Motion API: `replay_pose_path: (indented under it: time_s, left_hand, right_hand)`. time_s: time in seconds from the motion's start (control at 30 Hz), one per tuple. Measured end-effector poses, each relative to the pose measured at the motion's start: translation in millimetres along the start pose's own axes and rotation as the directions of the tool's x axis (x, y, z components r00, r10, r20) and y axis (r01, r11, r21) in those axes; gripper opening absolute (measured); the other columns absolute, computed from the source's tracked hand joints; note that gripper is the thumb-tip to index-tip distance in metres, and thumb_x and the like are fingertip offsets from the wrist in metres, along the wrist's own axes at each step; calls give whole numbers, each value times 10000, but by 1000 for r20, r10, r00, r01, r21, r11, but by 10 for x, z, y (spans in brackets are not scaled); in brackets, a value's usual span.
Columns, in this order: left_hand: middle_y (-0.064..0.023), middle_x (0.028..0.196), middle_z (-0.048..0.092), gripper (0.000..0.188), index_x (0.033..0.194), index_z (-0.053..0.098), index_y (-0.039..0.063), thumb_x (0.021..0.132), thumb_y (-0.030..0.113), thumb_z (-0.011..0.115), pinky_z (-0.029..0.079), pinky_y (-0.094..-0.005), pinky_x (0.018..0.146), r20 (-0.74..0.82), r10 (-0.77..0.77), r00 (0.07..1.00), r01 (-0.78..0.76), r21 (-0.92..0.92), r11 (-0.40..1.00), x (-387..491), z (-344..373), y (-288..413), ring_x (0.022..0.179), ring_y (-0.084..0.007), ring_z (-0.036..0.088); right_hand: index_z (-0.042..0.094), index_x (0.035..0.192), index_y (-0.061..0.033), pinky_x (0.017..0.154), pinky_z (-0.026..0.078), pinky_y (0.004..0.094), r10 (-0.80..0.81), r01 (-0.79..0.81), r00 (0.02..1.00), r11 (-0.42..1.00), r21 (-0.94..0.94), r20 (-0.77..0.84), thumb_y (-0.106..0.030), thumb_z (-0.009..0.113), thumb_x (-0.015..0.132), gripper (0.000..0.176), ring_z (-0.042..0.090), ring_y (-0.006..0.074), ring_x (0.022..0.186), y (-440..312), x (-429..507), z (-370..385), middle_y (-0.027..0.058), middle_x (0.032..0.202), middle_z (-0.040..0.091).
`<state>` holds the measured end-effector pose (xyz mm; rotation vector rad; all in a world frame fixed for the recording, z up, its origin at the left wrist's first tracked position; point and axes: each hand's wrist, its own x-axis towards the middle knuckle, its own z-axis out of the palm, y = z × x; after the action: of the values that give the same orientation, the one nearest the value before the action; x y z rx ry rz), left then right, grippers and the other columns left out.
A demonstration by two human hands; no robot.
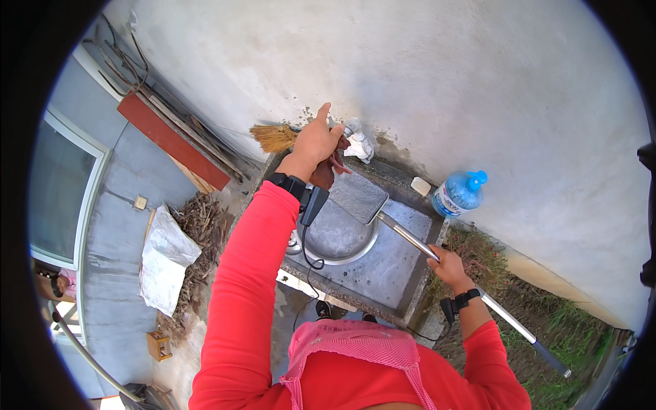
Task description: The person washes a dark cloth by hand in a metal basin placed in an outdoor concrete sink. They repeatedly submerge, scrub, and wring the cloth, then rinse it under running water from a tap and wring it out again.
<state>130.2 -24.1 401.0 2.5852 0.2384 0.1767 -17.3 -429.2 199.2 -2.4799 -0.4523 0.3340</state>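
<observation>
My right hand point(450, 266) is closed around the metal pole point(407, 236) of a long-handled tool. The tool's flat grey rectangular head point(359, 197) lies over a round metal basin point(338, 236) in a stone sink point(405, 256). At the back left rim of the sink, my left hand point(318, 138) reaches out over a dark red cloth point(323, 173), its index finger extended; whether it grips anything is hidden. Just left of that hand lies a straw brush point(275, 138); to its right is a crumpled white bag point(360, 146).
A blue-capped bottle point(456, 195) and a pale bar point(421, 186) stand on the sink's back rim by the wall. Planks point(174, 141), branches and a white sheet point(169, 261) lie left. A small wooden stool point(159, 346) stands lower left; plants grow right. A person point(66, 283) is partly visible far left.
</observation>
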Motion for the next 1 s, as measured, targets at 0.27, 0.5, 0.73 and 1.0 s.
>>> replay_pose_path:
  time_s: [0.27,0.5,0.73,1.0]
  left_hand:
    - [-177,967,668,406,1218,565,93,840,236,525,506,-423,792,27,85,996,-84,-37,996,23,25,-138,907,-346,635]
    - [-197,907,661,338,1049,595,20,736,147,590,486,-455,791,60,81,995,-73,-122,990,-190,-150,-46,914,-385,617]
    - [-202,785,652,349,1003,526,-61,769,171,641,489,-443,712,11,123,992,-120,-140,983,-120,-34,-104,817,-373,630]
    - [-229,842,646,416,990,517,-58,752,242,680,494,-454,757,-38,55,998,-60,-120,991,-115,39,-73,854,-393,627]
  right_hand:
    - [596,1175,-140,741,502,449,-104,104,995,993,62,-9,-239,658,791,401,617,395,879,8,136,91,190,928,651]
    - [542,1276,-129,755,468,487,145,-48,917,965,-257,372,-323,668,813,518,601,441,882,161,43,281,247,938,644]
    - [534,1283,-162,677,456,506,-120,170,944,976,-139,307,-458,578,860,518,584,454,788,570,-146,630,228,885,637]
    - [576,1181,36,764,509,432,-104,93,988,990,103,115,-147,692,755,478,651,387,879,211,-139,739,257,937,647]
